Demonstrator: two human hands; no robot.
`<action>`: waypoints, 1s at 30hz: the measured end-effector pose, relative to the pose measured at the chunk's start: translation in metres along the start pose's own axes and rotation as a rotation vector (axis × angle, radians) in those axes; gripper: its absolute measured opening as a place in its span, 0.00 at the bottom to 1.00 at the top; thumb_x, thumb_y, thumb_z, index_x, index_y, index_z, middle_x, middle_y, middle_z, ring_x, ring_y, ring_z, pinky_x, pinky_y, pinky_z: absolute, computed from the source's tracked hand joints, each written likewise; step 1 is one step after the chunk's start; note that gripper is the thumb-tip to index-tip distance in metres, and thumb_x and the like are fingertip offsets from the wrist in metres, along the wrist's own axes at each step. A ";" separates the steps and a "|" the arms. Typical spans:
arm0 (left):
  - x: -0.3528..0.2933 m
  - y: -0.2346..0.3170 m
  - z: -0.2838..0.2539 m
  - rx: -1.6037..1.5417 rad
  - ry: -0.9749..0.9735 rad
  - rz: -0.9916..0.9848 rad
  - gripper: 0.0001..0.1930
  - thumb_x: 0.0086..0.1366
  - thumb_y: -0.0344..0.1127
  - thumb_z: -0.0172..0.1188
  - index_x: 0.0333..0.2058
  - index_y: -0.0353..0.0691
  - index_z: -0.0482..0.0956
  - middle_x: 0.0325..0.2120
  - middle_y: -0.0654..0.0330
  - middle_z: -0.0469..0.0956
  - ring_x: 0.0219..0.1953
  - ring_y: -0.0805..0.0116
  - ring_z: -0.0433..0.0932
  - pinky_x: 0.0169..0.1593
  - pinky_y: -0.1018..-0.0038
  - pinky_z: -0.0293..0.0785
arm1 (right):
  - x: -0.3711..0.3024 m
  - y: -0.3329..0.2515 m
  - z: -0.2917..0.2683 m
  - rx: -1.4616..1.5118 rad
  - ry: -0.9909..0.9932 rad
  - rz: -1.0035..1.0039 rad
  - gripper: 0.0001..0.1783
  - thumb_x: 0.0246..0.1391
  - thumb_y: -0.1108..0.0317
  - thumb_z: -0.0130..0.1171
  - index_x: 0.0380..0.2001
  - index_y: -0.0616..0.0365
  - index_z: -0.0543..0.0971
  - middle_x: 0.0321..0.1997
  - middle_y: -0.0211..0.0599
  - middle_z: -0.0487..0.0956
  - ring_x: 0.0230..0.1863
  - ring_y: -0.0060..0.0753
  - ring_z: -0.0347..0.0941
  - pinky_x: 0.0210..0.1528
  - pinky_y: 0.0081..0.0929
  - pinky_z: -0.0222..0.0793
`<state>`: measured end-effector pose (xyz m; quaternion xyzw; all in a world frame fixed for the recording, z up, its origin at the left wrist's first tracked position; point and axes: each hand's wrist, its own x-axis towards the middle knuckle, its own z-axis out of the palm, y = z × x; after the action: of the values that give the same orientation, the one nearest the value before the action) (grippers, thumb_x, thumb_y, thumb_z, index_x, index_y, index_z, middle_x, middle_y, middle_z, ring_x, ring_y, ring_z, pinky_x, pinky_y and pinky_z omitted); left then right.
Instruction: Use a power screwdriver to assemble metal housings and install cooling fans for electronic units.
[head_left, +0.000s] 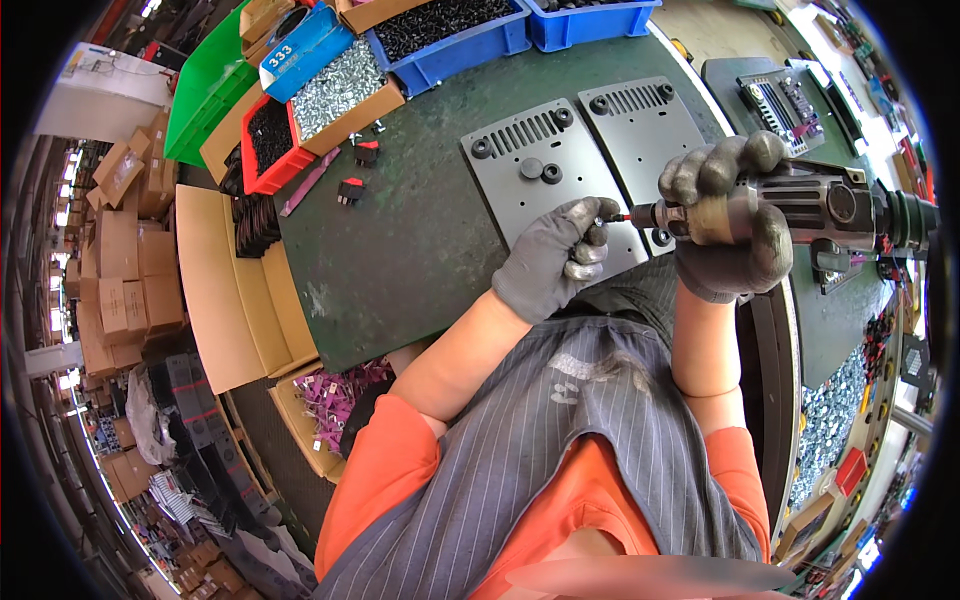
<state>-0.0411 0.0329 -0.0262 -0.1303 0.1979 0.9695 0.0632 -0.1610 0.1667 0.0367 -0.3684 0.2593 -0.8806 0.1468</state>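
My right hand (728, 222), in a grey glove, is wrapped round a dark power screwdriver (820, 208) lying level, its red-collared bit (622, 217) pointing left. My gloved left hand (555, 255) is closed in a pinch at the bit's tip. Its fingertips hold a small, shiny, screw-like piece (599, 222), mostly hidden by the glove. Both hands are above the near edge of a grey slotted metal plate (515, 185) with black round feet at its far corners. A black ring and a round disc (531, 169) lie on that plate. Beside it is a second matching plate (640, 130).
Along the table's (400, 240) far side stand blue bins (450, 60) of black parts, a carton of silver screws (338, 90) and a red bin (285, 170). Small black-and-red switches (350, 190) lie nearby. An open carton (235, 300) is at the left edge, a bench (840, 330) at the right.
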 end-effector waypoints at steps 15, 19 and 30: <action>0.021 0.058 -0.005 2.378 0.513 0.573 0.22 0.63 0.48 0.61 0.53 0.45 0.77 0.36 0.55 0.82 0.37 0.53 0.81 0.42 0.61 0.77 | -0.015 -0.024 -0.029 -0.098 0.365 0.008 0.25 0.54 0.53 0.54 0.51 0.56 0.71 0.34 0.38 0.75 0.33 0.36 0.72 0.41 0.37 0.68; 0.015 0.044 0.006 2.253 0.298 0.403 0.18 0.61 0.46 0.62 0.49 0.51 0.81 0.36 0.54 0.81 0.38 0.52 0.81 0.41 0.61 0.77 | -0.028 -0.032 -0.035 -0.187 0.390 0.049 0.27 0.53 0.54 0.55 0.52 0.58 0.69 0.34 0.39 0.74 0.34 0.36 0.71 0.39 0.36 0.65; 0.018 -0.023 0.013 2.133 0.187 0.361 0.16 0.62 0.49 0.61 0.45 0.50 0.82 0.35 0.57 0.81 0.38 0.52 0.81 0.41 0.57 0.76 | -0.040 0.002 -0.024 -0.365 0.204 0.201 0.24 0.51 0.68 0.64 0.51 0.55 0.70 0.36 0.37 0.75 0.36 0.33 0.73 0.40 0.37 0.75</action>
<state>-0.0571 0.0606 -0.0282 -0.0505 0.9588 0.2793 -0.0150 -0.1512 0.1911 -0.0017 -0.2704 0.4630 -0.8328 0.1377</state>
